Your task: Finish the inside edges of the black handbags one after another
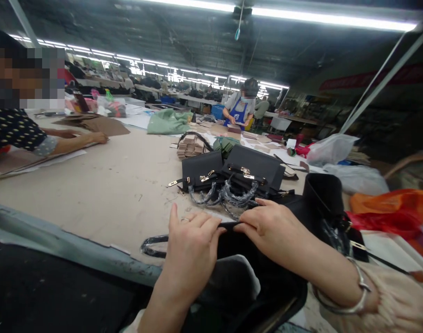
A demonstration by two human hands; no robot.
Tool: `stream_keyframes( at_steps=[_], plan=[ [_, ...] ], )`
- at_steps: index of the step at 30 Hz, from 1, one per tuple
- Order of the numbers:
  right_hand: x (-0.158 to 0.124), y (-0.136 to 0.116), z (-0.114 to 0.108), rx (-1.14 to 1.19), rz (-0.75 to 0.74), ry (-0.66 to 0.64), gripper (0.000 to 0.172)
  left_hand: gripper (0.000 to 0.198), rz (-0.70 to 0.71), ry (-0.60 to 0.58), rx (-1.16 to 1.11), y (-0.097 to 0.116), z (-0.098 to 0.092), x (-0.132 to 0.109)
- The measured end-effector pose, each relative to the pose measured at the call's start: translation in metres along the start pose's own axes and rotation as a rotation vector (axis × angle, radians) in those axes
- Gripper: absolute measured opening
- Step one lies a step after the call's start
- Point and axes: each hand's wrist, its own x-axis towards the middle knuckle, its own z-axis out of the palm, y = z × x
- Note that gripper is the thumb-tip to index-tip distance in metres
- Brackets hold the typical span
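Note:
My left hand point(189, 247) and my right hand point(272, 229) pinch the top edge of a black handbag point(253, 273) that lies against the near edge of the beige worktable point(103, 185). Both hands are closed on that edge, fingertips almost meeting. A ring shows on my left hand and a metal bangle on my right wrist. The bag's plastic-wrapped handle point(154, 245) sticks out to the left. Just beyond my hands lie two finished black handbags point(232, 173) with gold clasps and wrapped handles.
A person in a dotted top leans an arm point(76, 141) on the table at left. Another person in a blue apron point(241, 111) works at the far end. A stack of tan pieces point(190, 147), green cloth point(168, 122), plastic bags point(331, 148) and orange material point(392, 203) lie around.

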Motion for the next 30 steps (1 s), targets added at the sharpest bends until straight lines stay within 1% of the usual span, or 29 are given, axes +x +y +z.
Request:
stream_keyframes(
  at_steps=[3, 5, 6, 8, 9, 10, 11, 13, 14, 17, 21, 30],
  plan=[
    [-0.003, 0.002, 0.001, 0.03, -0.015, 0.022, 0.022, 0.013, 0.009, -0.007, -0.02, 0.0, 0.003, 0.001],
    [-0.008, 0.004, 0.002, 0.063, -0.031, 0.065, 0.016, 0.013, -0.005, 0.011, -0.027, -0.003, 0.005, 0.003],
    [-0.011, 0.004, 0.002, 0.073, -0.031, 0.092, 0.017, 0.013, -0.015, 0.027, -0.026, -0.004, 0.005, 0.004],
    [-0.019, 0.005, 0.0, 0.072, -0.005, 0.147, 0.037, 0.012, -0.023, 0.047, -0.024, -0.006, 0.007, 0.005],
    [-0.022, 0.004, -0.001, 0.062, 0.02, 0.168, 0.044, 0.011, -0.02, 0.049, -0.025, -0.007, 0.007, 0.005],
    [-0.025, 0.004, -0.002, 0.051, 0.048, 0.183, 0.045, 0.011, -0.016, 0.048, -0.025, -0.008, 0.008, 0.006],
    [-0.028, 0.003, -0.004, 0.043, 0.073, 0.189, 0.04, 0.011, -0.014, 0.046, -0.022, -0.008, 0.008, 0.006],
    [-0.032, 0.002, -0.004, 0.04, 0.1, 0.191, 0.023, 0.011, -0.017, 0.046, -0.005, -0.008, 0.01, 0.006],
    [-0.034, 0.002, -0.004, 0.04, 0.104, 0.196, 0.018, 0.011, -0.018, 0.047, 0.006, -0.009, 0.01, 0.006],
    [-0.036, 0.004, -0.001, 0.011, 0.107, 0.233, 0.009, 0.011, -0.009, 0.05, 0.031, -0.009, 0.013, 0.007],
    [-0.035, 0.01, 0.002, -0.031, 0.124, 0.246, 0.019, 0.012, 0.013, 0.062, 0.037, -0.009, 0.014, 0.008],
    [-0.033, 0.014, 0.006, -0.092, 0.169, 0.27, 0.019, 0.011, 0.036, 0.062, 0.023, -0.009, 0.014, 0.006]
  ],
)
